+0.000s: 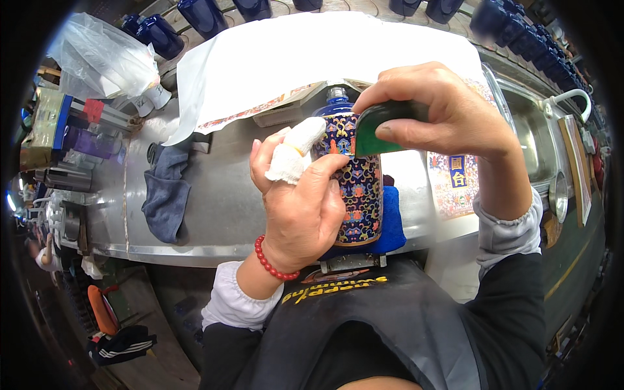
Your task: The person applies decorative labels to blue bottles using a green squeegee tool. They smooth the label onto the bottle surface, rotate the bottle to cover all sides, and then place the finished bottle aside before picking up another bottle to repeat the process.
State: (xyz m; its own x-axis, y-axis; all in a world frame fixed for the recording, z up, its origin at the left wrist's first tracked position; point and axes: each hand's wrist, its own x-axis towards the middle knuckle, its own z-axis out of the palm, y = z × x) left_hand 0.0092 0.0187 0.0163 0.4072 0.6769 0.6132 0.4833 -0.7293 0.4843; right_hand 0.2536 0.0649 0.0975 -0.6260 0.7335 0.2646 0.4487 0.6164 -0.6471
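Left hand (300,207) with gauze-wrapped forefinger curled around dark blue patterned ceramic bottle (356,188) lying on blue cloth pad (392,227) on steel workbench (214,201), right hand (442,114) pinching green plastic scraper (374,133) against bottle's shoulder.

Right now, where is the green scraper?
In the head view the green scraper is just right of centre, pinched in the right hand and pressed against the upper part of the patterned blue bottle that the left hand steadies.
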